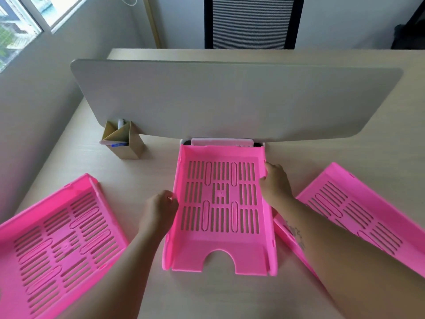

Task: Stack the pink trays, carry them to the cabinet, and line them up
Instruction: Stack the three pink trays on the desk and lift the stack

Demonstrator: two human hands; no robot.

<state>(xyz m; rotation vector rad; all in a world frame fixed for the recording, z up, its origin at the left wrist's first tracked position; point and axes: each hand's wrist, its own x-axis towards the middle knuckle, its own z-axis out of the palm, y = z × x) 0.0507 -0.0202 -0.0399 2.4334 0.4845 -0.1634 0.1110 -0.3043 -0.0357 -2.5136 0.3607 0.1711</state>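
I count three pink slotted plastic trays on the pale wooden desk (299, 155) (two angled aside); my left hand (158, 209) and right hand (274, 183) pinch the middle tray (222, 203) by its side walls.

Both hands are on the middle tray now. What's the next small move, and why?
Probably lift the middle tray and set it into the left tray or the right tray. The left hand and right hand each hold a side wall of it, while all three trays lie apart on the desk, none stacked yet.
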